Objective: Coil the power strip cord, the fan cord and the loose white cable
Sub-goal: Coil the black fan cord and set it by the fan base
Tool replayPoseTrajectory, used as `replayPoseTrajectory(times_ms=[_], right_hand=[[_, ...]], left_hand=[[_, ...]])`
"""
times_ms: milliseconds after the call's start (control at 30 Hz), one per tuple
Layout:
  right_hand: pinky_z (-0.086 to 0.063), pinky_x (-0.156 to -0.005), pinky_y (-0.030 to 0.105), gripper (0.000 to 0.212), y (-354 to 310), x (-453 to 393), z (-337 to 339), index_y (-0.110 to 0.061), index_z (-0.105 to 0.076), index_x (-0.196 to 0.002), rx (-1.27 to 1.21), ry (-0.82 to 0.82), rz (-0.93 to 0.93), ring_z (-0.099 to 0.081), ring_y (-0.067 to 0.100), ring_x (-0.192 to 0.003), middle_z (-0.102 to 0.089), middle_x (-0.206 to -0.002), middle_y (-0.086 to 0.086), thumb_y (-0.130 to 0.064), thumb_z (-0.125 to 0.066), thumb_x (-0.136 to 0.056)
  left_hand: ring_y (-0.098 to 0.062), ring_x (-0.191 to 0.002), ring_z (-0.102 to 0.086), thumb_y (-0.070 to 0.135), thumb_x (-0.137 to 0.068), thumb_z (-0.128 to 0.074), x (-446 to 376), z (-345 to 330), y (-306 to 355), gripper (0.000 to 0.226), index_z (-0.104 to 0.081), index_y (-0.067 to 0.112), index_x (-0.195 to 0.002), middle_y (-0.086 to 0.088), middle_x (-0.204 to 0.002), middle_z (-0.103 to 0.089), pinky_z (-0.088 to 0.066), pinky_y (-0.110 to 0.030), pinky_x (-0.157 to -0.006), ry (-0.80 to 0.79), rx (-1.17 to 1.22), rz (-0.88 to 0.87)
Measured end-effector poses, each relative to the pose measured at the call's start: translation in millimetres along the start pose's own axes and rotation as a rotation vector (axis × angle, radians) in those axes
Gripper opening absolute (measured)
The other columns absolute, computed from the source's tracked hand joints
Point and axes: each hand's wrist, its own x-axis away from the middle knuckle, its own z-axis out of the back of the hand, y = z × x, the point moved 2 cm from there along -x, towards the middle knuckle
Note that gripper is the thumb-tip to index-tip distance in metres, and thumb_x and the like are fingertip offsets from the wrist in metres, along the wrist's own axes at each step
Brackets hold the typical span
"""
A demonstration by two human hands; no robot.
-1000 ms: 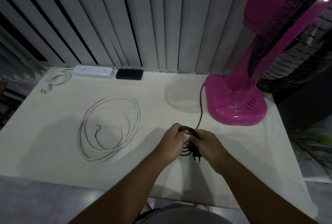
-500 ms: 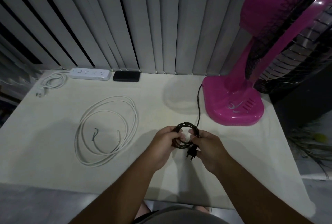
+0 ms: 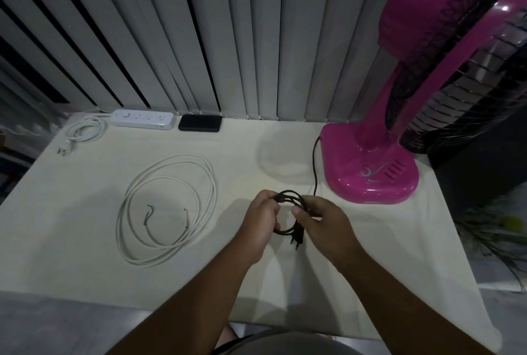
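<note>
Black fan cord coil grown, lifted off cream worktop near right edge; left hand and right hand both grip loops; slack nearly gone.

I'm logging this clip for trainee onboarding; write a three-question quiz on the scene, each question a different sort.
1. True or false: both hands hold the black fan cord.
2. Which cable lies coiled and untouched at the table's middle left?
A. fan cord
B. loose white cable
C. power strip cord
3. Fill in: the black plug hangs just below the ___ hand.

Key
1. True: left hand and right hand grip the coil.
2. B
3. right
</note>
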Motion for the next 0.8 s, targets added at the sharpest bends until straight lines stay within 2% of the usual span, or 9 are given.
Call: replayPoseTrajectory(times_ms=[67,133,267,400,467,567,667,733,800], right_hand=[[-0.053,-0.077,0.018,0.031,0.0,-2.5,4.2,-0.038,-0.066,-0.123,-0.012,-0.071,0.030,-0.066,0.006,-0.080,-0.068,-0.085,-0.007,-0.032,-0.069,-0.093],[-0.060,-0.080,0.031,0.031,1.7,-5.1,7.0,-0.036,-0.067,-0.127,0.035,-0.103,0.024,-0.067,0.012,-0.078,-0.066,-0.081,-0.008,-0.034,-0.067,-0.095],[-0.063,-0.073,0.046,0.017,9.2,-9.7,16.4,-0.024,-0.078,-0.102,-0.021,-0.128,-0.106,-0.073,0.028,-0.074,-0.072,-0.079,0.004,-0.035,-0.070,-0.093],[-0.058,-0.082,0.046,0.022,20.6,-12.9,26.6,-0.014,-0.075,-0.087,0.049,-0.194,-0.157,-0.068,0.023,-0.074,-0.072,-0.077,0.009,-0.036,-0.073,-0.090],[-0.057,-0.085,0.049,0.027,27.6,-11.3,26.6,-0.007,-0.070,-0.081,-0.116,-0.197,-0.232,-0.060,0.021,-0.077,-0.064,-0.076,0.010,-0.032,-0.074,-0.090],[-0.056,-0.093,0.052,0.022,34.4,-10.1,26.1,-0.008,-0.073,-0.080,-0.399,-0.230,-0.359,-0.063,0.026,-0.086,-0.065,-0.083,0.011,-0.027,-0.075,-0.090],[-0.056,-0.088,0.048,0.020,38.2,-13.4,27.7,-0.006,-0.077,-0.089,-0.410,-0.186,-0.316,-0.066,0.026,-0.086,-0.070,-0.088,0.013,-0.026,-0.076,-0.089],[-0.054,-0.080,0.035,0.011,40.7,-16.9,30.3,-0.011,-0.078,-0.089,-0.347,-0.070,-0.260,-0.069,0.022,-0.087,-0.072,-0.089,0.007,-0.022,-0.078,-0.087],[-0.058,-0.084,0.034,0.009,43.2,-19.6,30.3,-0.013,-0.079,-0.094,-0.384,-0.018,-0.300,-0.074,0.025,-0.090,-0.077,-0.091,0.007,-0.015,-0.078,-0.086]], left_hand=[[-0.013,-0.053,-0.041,0.016,-0.068,-0.044,-1.4,-3.2,2.9,0.022,-0.060,0.031,-0.071,0.011,-0.056,-0.048,-0.038,-0.034,-0.065,-0.003,-0.014,0.002],[-0.012,-0.052,-0.042,0.017,-0.069,-0.045,-2.2,-6.1,3.2,0.023,-0.060,0.034,-0.067,0.012,-0.055,-0.050,-0.038,-0.036,-0.067,0.005,-0.013,0.012],[-0.008,-0.046,-0.042,0.017,-0.066,-0.046,-1.1,-14.6,-1.3,0.023,-0.062,0.032,-0.070,0.015,-0.053,-0.050,-0.038,-0.035,-0.065,0.040,0.029,0.011],[-0.012,-0.049,-0.043,0.014,-0.065,-0.048,1.4,-26.1,-8.7,0.025,-0.063,0.021,-0.083,0.008,-0.055,-0.049,-0.039,-0.033,-0.063,0.105,0.092,0.012],[-0.014,-0.048,-0.045,0.012,-0.066,-0.049,2.5,-32.6,-10.9,0.027,-0.062,0.016,-0.089,0.004,-0.056,-0.048,-0.040,-0.032,-0.060,0.114,0.158,0.019],[-0.012,-0.045,-0.038,0.001,-0.077,-0.044,3.8,-41.9,-12.9,0.024,-0.058,0.010,-0.093,0.001,-0.056,-0.043,-0.038,-0.029,-0.053,0.126,0.302,0.048],[-0.012,-0.047,-0.036,-0.005,-0.083,-0.039,2.4,-47.4,-14.4,0.025,-0.056,0.009,-0.096,0.000,-0.058,-0.042,-0.036,-0.028,-0.050,0.136,0.380,0.083],[-0.014,-0.050,-0.041,-0.006,-0.085,-0.040,1.7,-49.5,-12.3,0.026,-0.056,0.007,-0.100,-0.002,-0.059,-0.046,-0.039,-0.029,-0.053,0.109,0.398,0.092],[-0.015,-0.052,-0.045,-0.006,-0.086,-0.040,0.5,-50.6,-9.2,0.027,-0.057,0.006,-0.104,-0.004,-0.061,-0.049,-0.040,-0.029,-0.055,0.081,0.400,0.106]])
